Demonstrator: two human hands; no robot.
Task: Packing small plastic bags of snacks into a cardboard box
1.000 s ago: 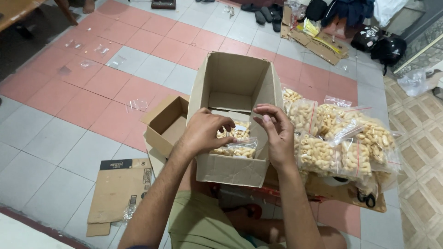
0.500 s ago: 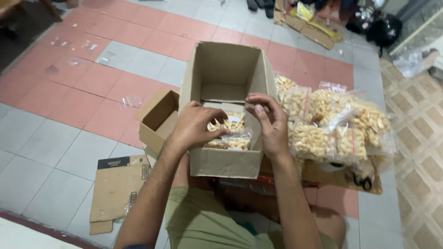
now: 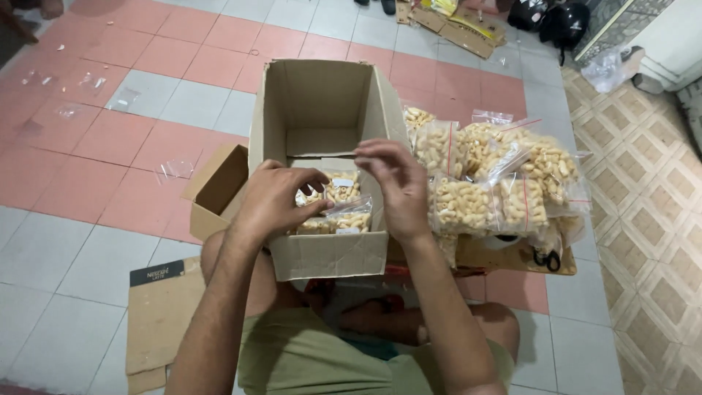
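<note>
Over the person's folded legs, an open cardboard box (image 3: 322, 146) sat tilted toward them, its near wall low enough for both hands to reach in. The left hand (image 3: 274, 201) dipped over that wall, fingers curled and pressed onto a clear bag of pale nuts (image 3: 340, 212) lying in the bottom — a hold that seemed meant to seat the bag flat among its neighbours. The right hand (image 3: 395, 186) hovered just above the same bag, fingers loosely bent and pinching nothing that could be made out, probably guiding rather than gripping.

Just right of the box, within arm's reach, a heap of filled nut bags (image 3: 497, 183) rested on a flattened sheet of cardboard (image 3: 512, 256), a pair of scissors (image 3: 545, 257) at its edge. To the left, a smaller empty carton (image 3: 219, 190) leaned against the box, and a flat cardboard piece (image 3: 157, 314) lay on the tiles. Farther off, empty clear bags (image 3: 95, 84) were scattered on the tiled floor (image 3: 110, 146) — well apart from the work.
</note>
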